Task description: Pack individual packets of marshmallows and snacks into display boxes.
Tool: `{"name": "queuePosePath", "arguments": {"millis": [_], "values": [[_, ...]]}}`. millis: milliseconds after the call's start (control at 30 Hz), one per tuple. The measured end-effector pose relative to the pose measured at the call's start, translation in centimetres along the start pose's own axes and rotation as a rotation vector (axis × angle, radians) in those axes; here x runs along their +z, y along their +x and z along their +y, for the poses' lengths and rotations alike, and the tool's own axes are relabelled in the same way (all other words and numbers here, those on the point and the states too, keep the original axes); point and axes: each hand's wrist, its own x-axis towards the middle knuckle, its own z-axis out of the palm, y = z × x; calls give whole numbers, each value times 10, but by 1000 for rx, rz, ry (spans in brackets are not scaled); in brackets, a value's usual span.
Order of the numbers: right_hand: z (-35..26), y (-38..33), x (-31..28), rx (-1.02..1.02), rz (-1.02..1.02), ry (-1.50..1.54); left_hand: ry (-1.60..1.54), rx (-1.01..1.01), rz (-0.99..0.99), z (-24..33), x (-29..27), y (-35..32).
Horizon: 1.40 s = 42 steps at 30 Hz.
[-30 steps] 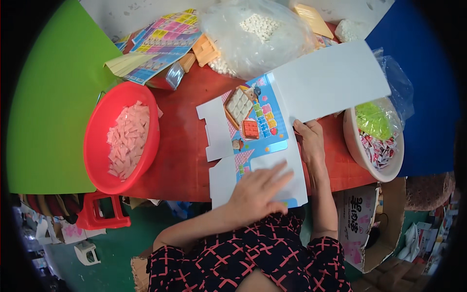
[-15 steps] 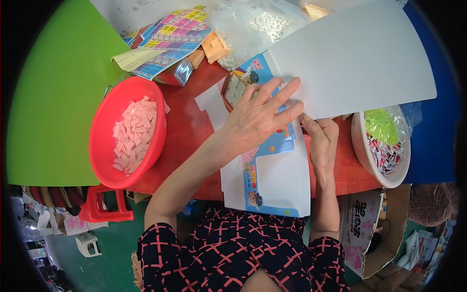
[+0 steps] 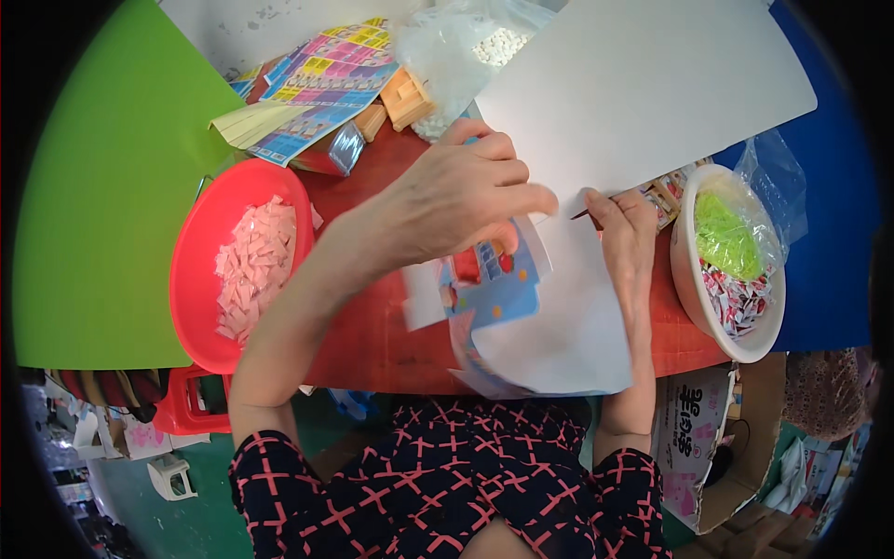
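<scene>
Printed card, plain white with a blue decorated panel [image 3: 507,289], forms the box blank [image 3: 568,326], which is located below and between both hands on the red table [image 3: 372,359]. One large white flap [image 3: 652,84] extends beyond the right hand. Left hand [image 3: 475,191]: raised over the panel, fingers bent and partly spread; from where I stand, I cannot tell whether it grips the card. Right hand [image 3: 629,228]: at the blank's right edge, thumb and fingers drawn close together; a firm hold cannot be confirmed. Left of the left hand: red basin [image 3: 191,289], containing pink packets [image 3: 251,265]. Right of the right hand: white bowl [image 3: 691,279], containing bright green material [image 3: 726,238] and small red-and-white packets [image 3: 736,300]. Beyond the left hand: colourful printed sheets [image 3: 321,88] and a clear bag [image 3: 438,42].
</scene>
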Motion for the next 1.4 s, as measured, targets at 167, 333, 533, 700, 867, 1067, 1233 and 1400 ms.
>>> {"name": "queuePosePath", "arguments": {"millis": [167, 333, 533, 700, 867, 1067, 1233, 1400], "values": [[-15, 30, -38, -51, 211, 86, -71, 116, -199, -1, -58, -7], [-51, 10, -38, -241, 163, -365, 51, -189, -355, 19, -75, -43], [-47, -12, -29, -426, 236, -341, -406, -494, -426, 28, -73, -88], [-50, -14, -21, -395, 279, -323, -567, -942, 296, 66, 4, -104], [-35, -22, -29, -194, 361, -226, -479, -998, 173, 98, 72, -89], [7, -33, -36, -149, 232, 273, -1339, -1472, 605, 79, 122, -107], [31, -35, -48, -261, 230, 272, -1682, -1331, 767, 65, 107, -106], [54, -39, -54, -177, 51, -28, -1930, -1065, 747, 60, 87, -99]]}}
